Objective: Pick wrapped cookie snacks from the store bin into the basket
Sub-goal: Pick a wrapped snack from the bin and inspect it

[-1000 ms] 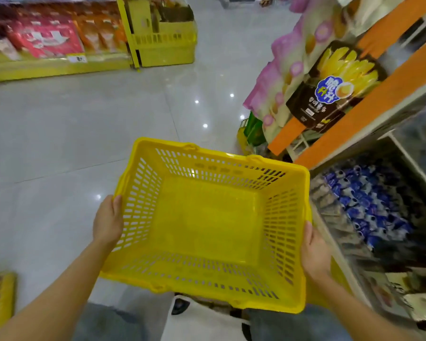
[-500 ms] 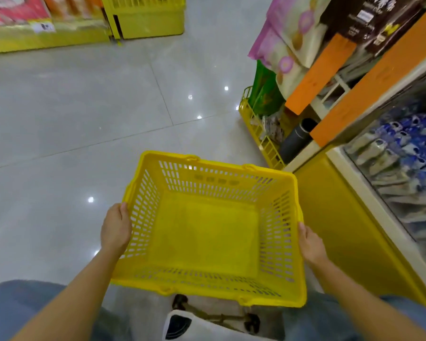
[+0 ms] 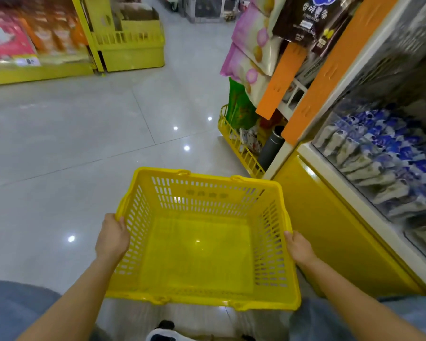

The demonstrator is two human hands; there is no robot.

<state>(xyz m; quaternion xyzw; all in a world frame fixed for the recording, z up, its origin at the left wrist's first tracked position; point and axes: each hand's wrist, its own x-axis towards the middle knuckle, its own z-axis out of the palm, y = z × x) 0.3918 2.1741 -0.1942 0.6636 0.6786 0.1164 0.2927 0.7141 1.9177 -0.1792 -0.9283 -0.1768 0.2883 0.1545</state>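
I hold an empty yellow plastic basket (image 3: 207, 178) low over the floor in front of my knees. My left hand (image 3: 112, 238) grips its left rim, fingers curled over the edge. Gripping the right rim is my right hand (image 3: 298, 247). To the right stands a store bin (image 3: 354, 200) with a clear front, filled with several blue-and-white wrapped cookie snacks (image 3: 389, 153). The basket's right side is close to the bin's yellow base.
Beside the bin, a low yellow wire rack (image 3: 236, 141) holds small packets and a grey bottle (image 3: 272, 146). Hanging snack bags (image 3: 253, 45) and orange panels are above it. Yellow shelving (image 3: 130, 48) with red packs stands across the grey tiled floor (image 3: 71, 143).
The basket has gone down toward the floor, both hands still on its rims. My view has shifted, showing more of the bin and the far shelving.
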